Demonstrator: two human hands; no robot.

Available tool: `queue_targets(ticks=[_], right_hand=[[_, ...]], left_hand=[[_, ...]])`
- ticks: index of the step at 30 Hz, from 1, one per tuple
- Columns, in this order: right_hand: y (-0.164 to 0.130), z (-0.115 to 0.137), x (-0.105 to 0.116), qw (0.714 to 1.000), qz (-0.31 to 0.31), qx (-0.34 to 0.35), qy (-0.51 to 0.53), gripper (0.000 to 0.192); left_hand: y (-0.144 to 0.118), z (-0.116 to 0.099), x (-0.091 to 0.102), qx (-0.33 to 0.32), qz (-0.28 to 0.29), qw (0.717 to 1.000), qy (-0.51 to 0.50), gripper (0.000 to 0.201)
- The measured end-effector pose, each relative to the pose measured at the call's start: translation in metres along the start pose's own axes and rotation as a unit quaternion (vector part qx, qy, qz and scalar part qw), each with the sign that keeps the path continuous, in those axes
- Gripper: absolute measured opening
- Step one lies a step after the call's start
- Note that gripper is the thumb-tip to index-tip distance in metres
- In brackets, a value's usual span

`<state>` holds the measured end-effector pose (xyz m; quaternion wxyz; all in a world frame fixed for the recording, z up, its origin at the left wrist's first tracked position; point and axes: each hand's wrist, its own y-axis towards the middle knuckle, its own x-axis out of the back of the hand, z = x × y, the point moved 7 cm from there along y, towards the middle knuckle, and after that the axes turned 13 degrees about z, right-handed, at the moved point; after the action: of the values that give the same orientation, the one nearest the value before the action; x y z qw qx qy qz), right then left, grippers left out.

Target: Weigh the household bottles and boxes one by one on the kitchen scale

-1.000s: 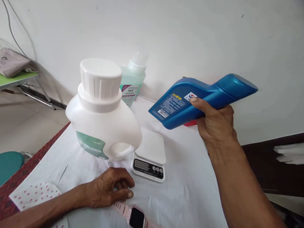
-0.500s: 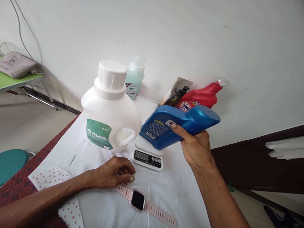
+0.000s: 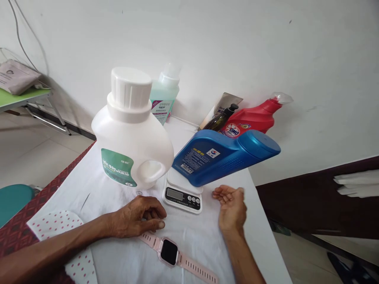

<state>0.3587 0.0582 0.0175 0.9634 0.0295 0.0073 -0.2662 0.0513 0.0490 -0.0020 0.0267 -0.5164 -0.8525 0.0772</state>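
A blue bottle (image 3: 219,157) stands tilted on a small white kitchen scale (image 3: 182,199), its cap leaning to the right. My right hand (image 3: 232,209) is just below and right of the bottle, apart from it, with loosely bent fingers and nothing in them. On the white cloth, my left hand (image 3: 139,216) rests in front of the scale, its fingers loosely curled and the thumb apart, holding nothing that I can see. A pink smartwatch (image 3: 169,251) lies beside it, the upper strap end partly hidden by that hand. Behind my left hand stands a big white jug (image 3: 130,130) with a green label.
Along the wall are a pale green bottle (image 3: 164,98), a beige pouch (image 3: 222,106), a dark pump bottle (image 3: 220,119) and a red OMO bottle (image 3: 254,117). A dotted cloth piece (image 3: 56,225) lies under my left forearm. A teal stool (image 3: 14,203) is at the left.
My right hand has let go of the blue bottle and moved down and away from it. The bottle remains tilted on the scale. The left hand has stayed in place; the view has shifted slightly.
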Motion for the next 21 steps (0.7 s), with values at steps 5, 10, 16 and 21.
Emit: queue_targets(ticks=[5, 10, 16, 21], right_hand=[[-0.009, -0.033, 0.003, 0.994, 0.035, 0.007, -0.107, 0.059], [-0.009, -0.024, 0.000, 0.992, 0.047, 0.003, -0.121, 0.061], [-0.009, -0.024, 0.001, 0.990, 0.056, 0.002, -0.132, 0.056], [-0.009, -0.023, 0.000, 0.987, 0.066, 0.010, -0.145, 0.052]], left_hand=[[-0.001, -0.005, 0.000, -0.005, -0.007, 1.000, 0.027, 0.025], [-0.001, -0.003, 0.000, 0.015, 0.004, 0.999, 0.028, 0.026], [-0.001, -0.003, 0.001, 0.028, -0.006, 0.999, 0.040, 0.024], [-0.001, -0.004, 0.001, 0.019, -0.005, 0.999, 0.044, 0.024]])
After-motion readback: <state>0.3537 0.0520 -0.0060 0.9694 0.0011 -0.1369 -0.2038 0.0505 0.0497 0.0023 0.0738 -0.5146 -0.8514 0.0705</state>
